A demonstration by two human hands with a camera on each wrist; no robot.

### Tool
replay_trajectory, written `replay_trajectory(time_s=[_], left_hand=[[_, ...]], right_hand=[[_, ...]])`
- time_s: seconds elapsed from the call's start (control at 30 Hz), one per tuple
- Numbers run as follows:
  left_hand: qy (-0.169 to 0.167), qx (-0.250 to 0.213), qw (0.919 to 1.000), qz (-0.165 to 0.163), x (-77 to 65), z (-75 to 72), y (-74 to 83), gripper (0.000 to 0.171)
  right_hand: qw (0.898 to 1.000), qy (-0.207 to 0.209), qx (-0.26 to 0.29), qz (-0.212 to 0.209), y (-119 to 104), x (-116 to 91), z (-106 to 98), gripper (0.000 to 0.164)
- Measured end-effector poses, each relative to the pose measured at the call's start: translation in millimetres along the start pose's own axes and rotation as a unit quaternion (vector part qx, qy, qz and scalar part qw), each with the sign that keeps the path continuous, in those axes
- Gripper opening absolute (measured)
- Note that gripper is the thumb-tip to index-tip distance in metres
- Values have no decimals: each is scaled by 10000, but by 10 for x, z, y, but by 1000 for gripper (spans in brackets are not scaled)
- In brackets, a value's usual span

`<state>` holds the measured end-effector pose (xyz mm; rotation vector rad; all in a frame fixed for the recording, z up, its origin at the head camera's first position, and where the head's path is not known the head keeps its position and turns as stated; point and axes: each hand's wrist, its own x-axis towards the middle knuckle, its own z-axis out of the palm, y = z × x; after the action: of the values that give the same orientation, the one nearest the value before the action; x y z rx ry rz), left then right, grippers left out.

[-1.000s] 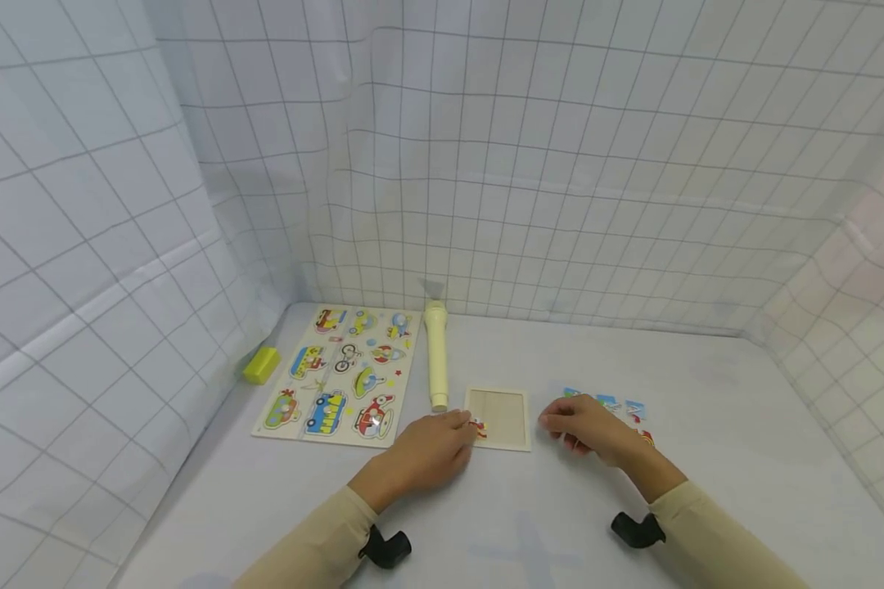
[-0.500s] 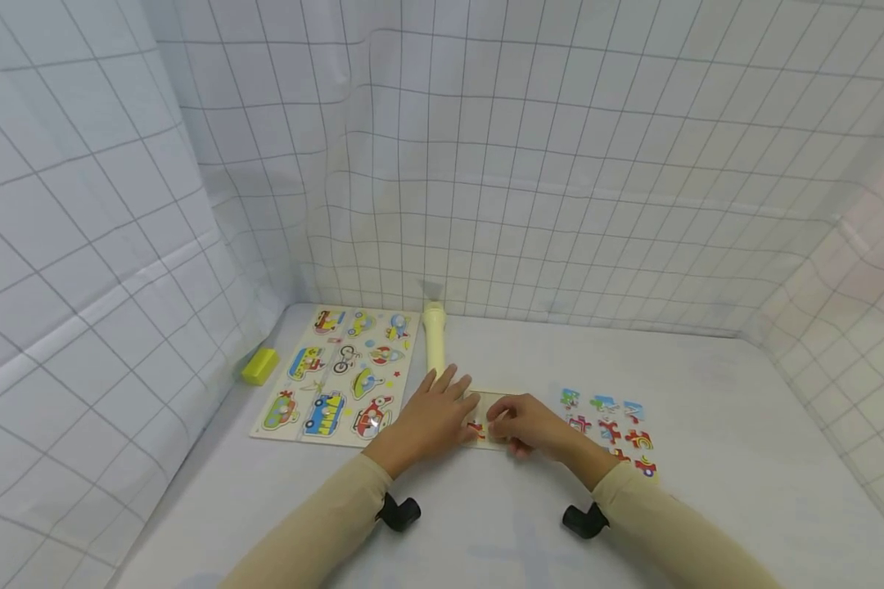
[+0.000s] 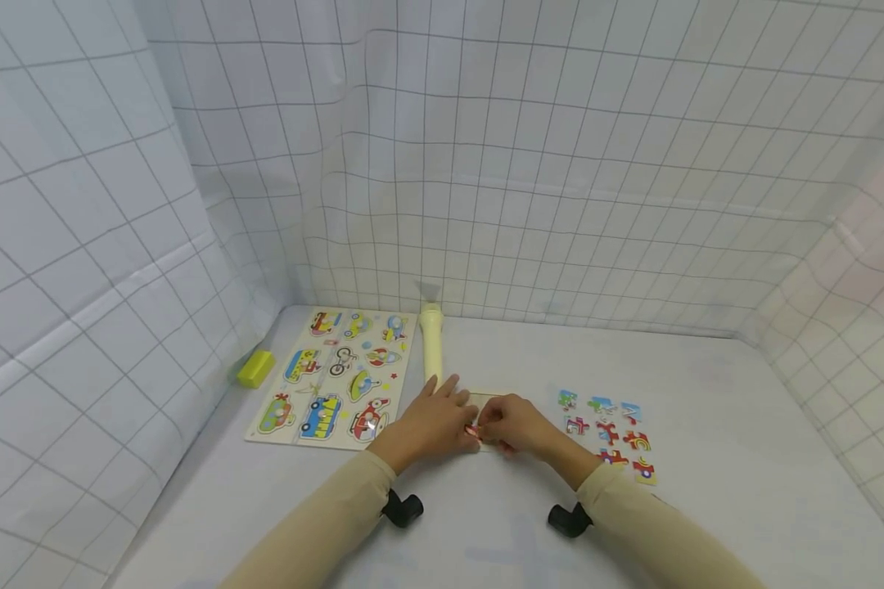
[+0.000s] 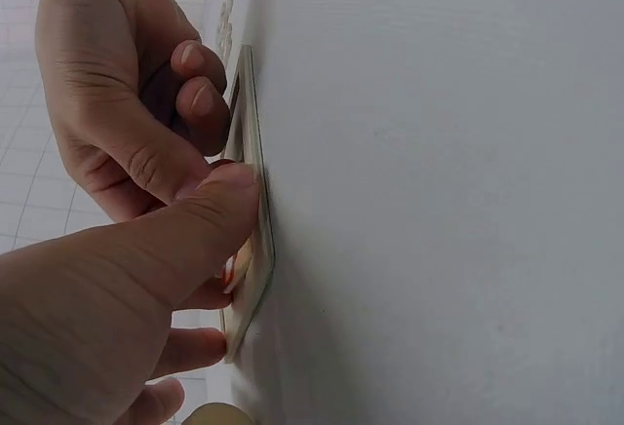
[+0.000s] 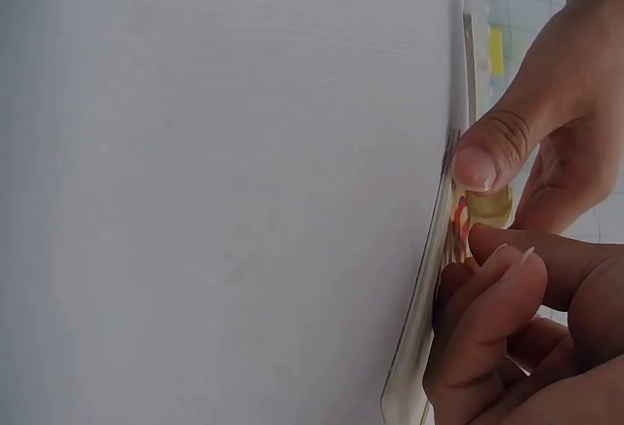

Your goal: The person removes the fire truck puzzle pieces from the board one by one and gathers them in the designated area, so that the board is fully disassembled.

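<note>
A small wooden puzzle tray (image 3: 493,397) lies flat on the table between the two hands, which hide much of it. My left hand (image 3: 430,421) rests at its left side with fingers spread, and its thumb (image 4: 229,196) presses on the near rim. Over the tray, my right hand (image 3: 516,427) pinches a red jigsaw piece (image 3: 473,431) between thumb and fingertips. The piece is tilted and sits right beside the left thumb; in the right wrist view its red and white edge (image 5: 461,215) shows between the hands.
Several loose jigsaw pieces (image 3: 607,433) lie in rows to the right. At the left is a wooden board (image 3: 339,376) with vehicle pictures, beside a yellow block (image 3: 256,369). A cream stick with a wider head (image 3: 431,343) lies behind my left hand. Grid-patterned sheeting (image 3: 501,164) surrounds the white table.
My right hand has come left from the loose pieces to the tray. My left hand has shifted slightly, its fingers spreading beyond the tray's left side. The red piece has tilted up.
</note>
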<state>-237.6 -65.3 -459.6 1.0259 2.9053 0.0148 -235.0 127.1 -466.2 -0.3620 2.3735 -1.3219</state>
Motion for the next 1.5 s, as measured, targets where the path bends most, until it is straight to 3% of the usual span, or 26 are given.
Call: replay_trajectory(time_s=[0.2, 0.37, 0.6, 0.83, 1.0, 1.13, 1.33, 1.5], left_hand=[[-71, -65, 10000, -10, 18, 10, 0, 53], [-64, -146, 9999, 0, 30, -9, 6, 49], [-123, 111, 9999, 10, 61, 0, 10, 50], [-149, 83, 9999, 6, 58, 15, 35, 57], [-138, 81, 9999, -52, 32, 19, 31, 57], [-92, 132, 9998, -97, 18, 36, 21, 57], [-38, 156, 9998, -113, -3, 36, -1, 57], [-47, 203, 9998, -76, -11, 22, -5, 57]], right_hand=[[9986, 100, 505, 104, -6, 29, 7, 6], [9959, 115, 853, 290, -1, 28, 1, 5], [9945, 121, 998, 287, 96, -41, -110, 3], [9957, 320, 748, 443, 299, -318, -524, 10], [9965, 328, 556, 538, 490, -595, -915, 15], [9956, 265, 613, 659, 638, -766, -1115, 16], [9967, 0, 515, 620, 726, -839, -1124, 14], [9977, 72, 339, 585, 692, -817, -1033, 11]])
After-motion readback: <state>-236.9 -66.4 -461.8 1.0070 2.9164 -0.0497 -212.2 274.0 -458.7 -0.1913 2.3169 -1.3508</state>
